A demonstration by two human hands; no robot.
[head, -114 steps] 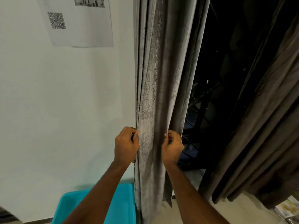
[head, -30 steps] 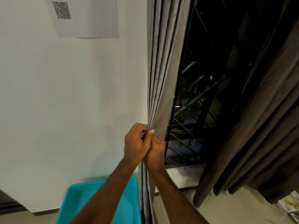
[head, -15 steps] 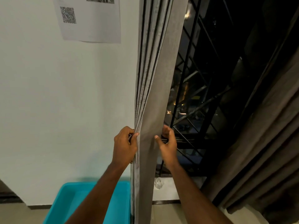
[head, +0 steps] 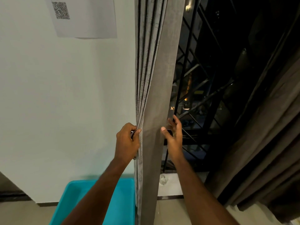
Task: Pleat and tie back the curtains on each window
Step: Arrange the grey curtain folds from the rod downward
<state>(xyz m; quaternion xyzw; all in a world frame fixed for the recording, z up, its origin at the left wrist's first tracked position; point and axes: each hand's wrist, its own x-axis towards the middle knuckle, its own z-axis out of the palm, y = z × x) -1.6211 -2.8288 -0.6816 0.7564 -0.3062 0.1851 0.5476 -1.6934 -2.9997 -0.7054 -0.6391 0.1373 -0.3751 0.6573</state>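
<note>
**Left curtain gathered at the window's left edge**

Through the head camera I saw the grey curtain [head: 155, 88] hanging as a narrow, folded column along the window's left edge, just beside the white wall [head: 65, 95]. My left hand [head: 127, 142] pinched the stacked pleats between thumb and curled fingers at the column's left side. My right hand [head: 173, 135] was spread, its fingers straight and apart, with the thumb tip touching the flat front panel at its right edge; whether the fingers behind touched the cloth I could not tell. Both hands sat at about the same height.

To the right, the dark window grille [head: 191, 95] showed behind the glass, and a second, darker curtain [head: 259, 143] hung well apart at the window's right side. A printed sheet with a QR code [head: 84, 17] was stuck high on the wall. On the floor [head: 170, 211] below my left forearm stood a turquoise bin [head: 116, 208], touching the curtain's lower part.
</note>
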